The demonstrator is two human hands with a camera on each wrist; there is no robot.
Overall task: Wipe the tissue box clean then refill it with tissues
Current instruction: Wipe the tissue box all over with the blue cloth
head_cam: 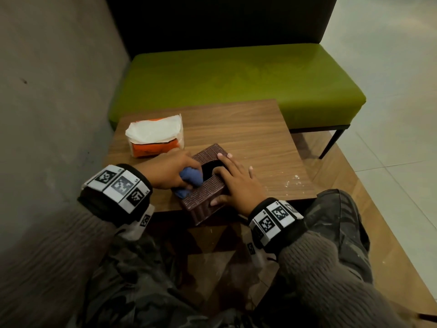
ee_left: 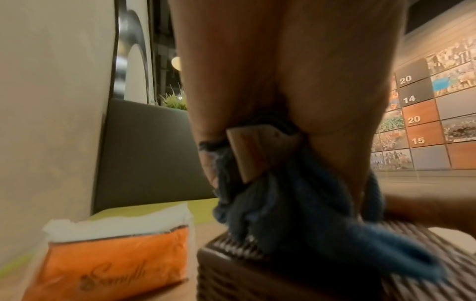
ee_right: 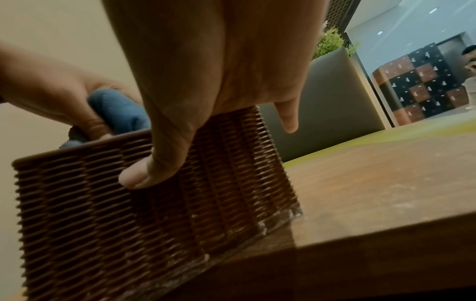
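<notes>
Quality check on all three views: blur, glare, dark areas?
Head view: dim, corners darkened, soft sheen on the green bench, straight edges bowed. Left wrist view: motion blur smears the blue cloth and tissue box. Right wrist view: box weave goes soft toward the near lower corner.

Left hand (head_cam: 169, 170) gripping cloth (head_cam: 190, 177), tissue box (head_cam: 203, 195)

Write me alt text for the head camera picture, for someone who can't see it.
A person's left hand presses a bunched blue cloth onto a brown woven tissue box while the right hand holds the box at the near edge of a wooden table. An opened orange tissue pack lies behind it, before a green bench.
</notes>
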